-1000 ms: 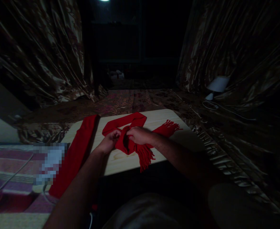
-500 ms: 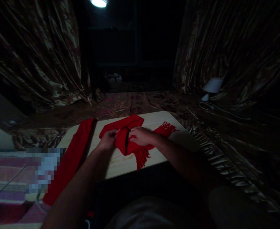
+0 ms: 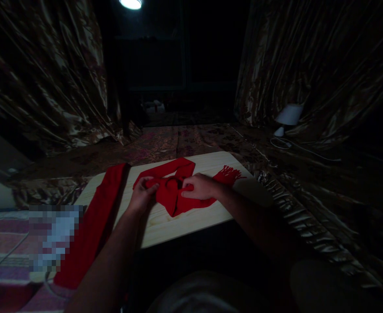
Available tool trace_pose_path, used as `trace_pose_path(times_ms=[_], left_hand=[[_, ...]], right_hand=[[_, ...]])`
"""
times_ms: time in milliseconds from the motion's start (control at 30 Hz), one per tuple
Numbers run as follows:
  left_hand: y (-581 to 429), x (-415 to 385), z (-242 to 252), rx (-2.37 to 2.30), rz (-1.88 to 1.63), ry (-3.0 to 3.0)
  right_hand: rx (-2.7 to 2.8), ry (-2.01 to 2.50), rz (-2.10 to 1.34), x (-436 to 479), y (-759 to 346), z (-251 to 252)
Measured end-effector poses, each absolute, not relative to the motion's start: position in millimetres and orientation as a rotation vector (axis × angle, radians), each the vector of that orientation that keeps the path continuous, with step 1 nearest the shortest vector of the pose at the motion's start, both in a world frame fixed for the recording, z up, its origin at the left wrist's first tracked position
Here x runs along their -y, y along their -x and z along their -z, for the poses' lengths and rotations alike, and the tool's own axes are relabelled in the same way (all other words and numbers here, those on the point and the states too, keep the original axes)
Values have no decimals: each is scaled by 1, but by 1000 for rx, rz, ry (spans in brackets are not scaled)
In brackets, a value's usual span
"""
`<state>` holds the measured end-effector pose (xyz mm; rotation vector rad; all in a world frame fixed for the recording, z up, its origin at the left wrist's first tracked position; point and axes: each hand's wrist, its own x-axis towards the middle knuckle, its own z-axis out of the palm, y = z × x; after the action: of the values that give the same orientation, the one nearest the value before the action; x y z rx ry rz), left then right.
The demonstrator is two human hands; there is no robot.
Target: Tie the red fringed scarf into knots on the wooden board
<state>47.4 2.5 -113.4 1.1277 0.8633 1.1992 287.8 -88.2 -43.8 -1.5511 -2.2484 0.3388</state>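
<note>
Red cloth (image 3: 167, 200) on pale table (image 3: 186, 224)

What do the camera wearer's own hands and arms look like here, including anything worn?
The ungloved left hand and ungloved right hand join bare forearms, with no sleeve covering what shows. No watch or bracelet is visible; dim light hides finer detail.

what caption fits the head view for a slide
Both hands hold a looped, fringed red scarf on a pale wood-grained tabletop.
</note>
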Motion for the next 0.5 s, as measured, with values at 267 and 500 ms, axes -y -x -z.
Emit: trace_pose_path(times_ms=[267,500], left_hand=[[-45,-4,114,-816,-1342,-1022],[-22,-18,101,-796,-1509,-366]], right_hand=[[2495,1589,-102,88,-272,48],[2461,1734,181,89,-303,39]])
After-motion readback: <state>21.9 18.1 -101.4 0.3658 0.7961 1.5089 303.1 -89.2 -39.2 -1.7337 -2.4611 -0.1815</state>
